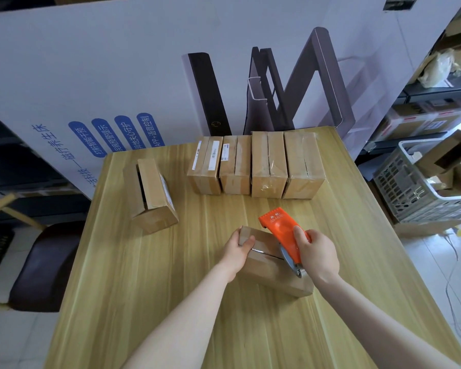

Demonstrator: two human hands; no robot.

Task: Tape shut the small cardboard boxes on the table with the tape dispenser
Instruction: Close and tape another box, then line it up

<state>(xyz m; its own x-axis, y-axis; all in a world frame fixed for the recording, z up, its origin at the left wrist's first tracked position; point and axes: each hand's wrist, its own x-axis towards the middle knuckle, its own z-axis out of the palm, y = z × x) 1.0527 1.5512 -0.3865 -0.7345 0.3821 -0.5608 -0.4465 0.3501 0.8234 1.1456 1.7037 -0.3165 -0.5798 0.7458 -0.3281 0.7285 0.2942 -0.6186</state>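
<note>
On woodgrain table (149,275), left hand (238,250) clasping oblong cardboard box (269,272), right hand (317,254) clasping orange dispenser (281,226).

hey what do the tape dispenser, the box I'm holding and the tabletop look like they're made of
Tape dispenser: smooth orange plastic by its moulded shell, with a grey, metal-looking blade part. Box: matte brown cardboard, folded flaps showing. Table: pale wood grain with slight sheen, possibly laminate.
</note>
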